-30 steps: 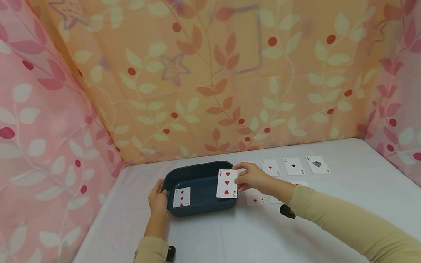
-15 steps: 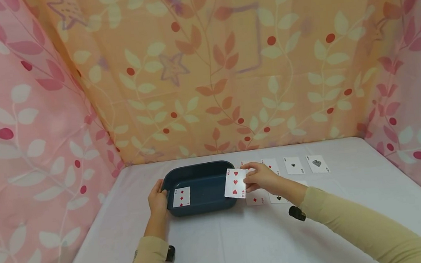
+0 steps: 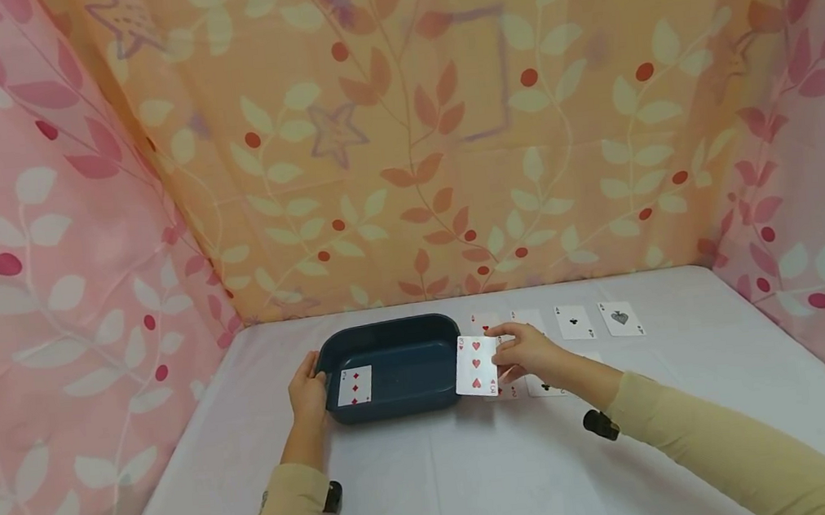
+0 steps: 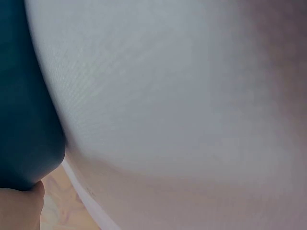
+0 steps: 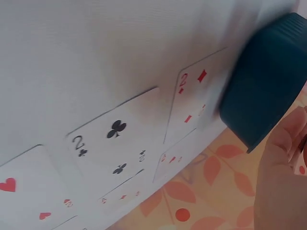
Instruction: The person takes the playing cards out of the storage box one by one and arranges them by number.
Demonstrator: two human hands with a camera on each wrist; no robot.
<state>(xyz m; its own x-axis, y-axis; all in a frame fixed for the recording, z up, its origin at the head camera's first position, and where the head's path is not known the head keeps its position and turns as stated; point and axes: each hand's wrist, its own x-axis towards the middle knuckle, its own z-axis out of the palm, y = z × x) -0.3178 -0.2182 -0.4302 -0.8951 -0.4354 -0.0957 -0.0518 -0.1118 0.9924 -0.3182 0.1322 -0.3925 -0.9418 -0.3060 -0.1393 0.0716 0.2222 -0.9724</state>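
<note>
A dark blue tray (image 3: 408, 376) stands at the middle left of the white table. My left hand (image 3: 308, 393) grips its left rim; in the left wrist view only the tray's side (image 4: 29, 105) and a bit of that hand (image 4: 20, 207) show. Inside the tray, at its left end, lies a three of diamonds card (image 3: 355, 387). My right hand (image 3: 529, 355) pinches a three of hearts card (image 3: 477, 366) by its right edge. This card is face up, overlapping the tray's right rim in the head view. The right wrist view does not clearly show the held card.
Right of the tray, a back row of aces includes the ace of clubs (image 3: 574, 323) and ace of spades (image 3: 621, 318). Nearer lie the two of diamonds (image 5: 194, 98), two of clubs (image 5: 112, 139) and two of hearts (image 5: 29, 191). Floral cloth (image 3: 405, 168) encloses the table.
My right hand has moved right with the three of hearts, from over the tray's right end to beyond its right rim. The left hand and tray stay nearly still.
</note>
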